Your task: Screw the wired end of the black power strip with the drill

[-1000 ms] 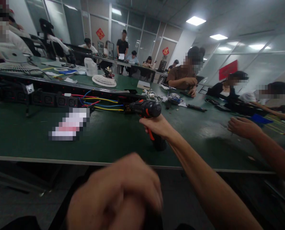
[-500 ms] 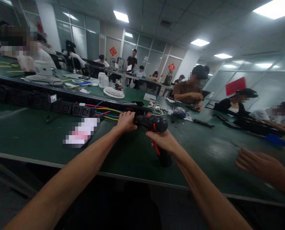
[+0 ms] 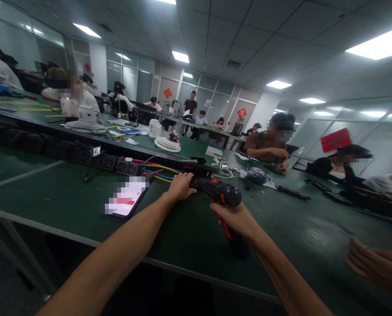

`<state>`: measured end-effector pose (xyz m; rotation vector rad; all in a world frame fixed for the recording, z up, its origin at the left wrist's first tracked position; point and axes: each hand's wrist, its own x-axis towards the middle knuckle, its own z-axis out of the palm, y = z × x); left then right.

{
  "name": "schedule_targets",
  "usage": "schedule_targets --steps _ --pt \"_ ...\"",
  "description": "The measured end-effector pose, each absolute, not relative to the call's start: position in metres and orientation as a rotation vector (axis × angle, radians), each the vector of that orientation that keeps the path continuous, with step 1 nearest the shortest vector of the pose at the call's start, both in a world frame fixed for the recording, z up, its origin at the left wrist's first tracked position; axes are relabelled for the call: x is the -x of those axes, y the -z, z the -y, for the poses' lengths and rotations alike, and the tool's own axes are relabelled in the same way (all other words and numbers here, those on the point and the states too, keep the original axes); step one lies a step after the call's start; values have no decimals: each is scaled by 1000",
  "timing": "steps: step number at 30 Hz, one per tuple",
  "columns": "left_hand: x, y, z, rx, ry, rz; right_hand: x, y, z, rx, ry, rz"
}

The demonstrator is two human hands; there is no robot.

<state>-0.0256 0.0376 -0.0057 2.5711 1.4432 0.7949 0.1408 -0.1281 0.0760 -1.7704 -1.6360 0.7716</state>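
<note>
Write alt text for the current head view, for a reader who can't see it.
A person's right hand grips a drill over a green table, the left hand by its front end, beside coloured wires. A phone lies near a black socket strip; other people are beyond.

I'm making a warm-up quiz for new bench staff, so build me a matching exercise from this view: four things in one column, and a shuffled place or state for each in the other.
Things:
1. Black-and-orange pistol-grip drill
2. Slim dark-edged phone
3. Red, yellow and blue insulated wires
4. White plastic jug

Places or states:
A. Stretching from the black socket strip toward the left hand
B. Standing beside a round white fan grille
C. Gripped by the right hand
D. Lying flat, screen lit

Right pairs: 1-C, 2-D, 3-A, 4-B
</note>
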Motion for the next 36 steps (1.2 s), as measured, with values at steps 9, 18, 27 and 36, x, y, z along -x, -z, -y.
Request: schedule_targets --steps 9,18,27,36 --pt "25 6 -33 -2517 -844 -1417 -141 -75 127 1716 -797 1632" --pt "25 17 -47 -2447 -858 -1377 -143 -70 126 1703 -775 1636" --pt "25 20 -50 -2453 -902 -1373 -144 -69 124 1716 -771 1655" --pt "26 21 -49 -2445 -915 -1382 -137 -78 130 1745 -808 1593"
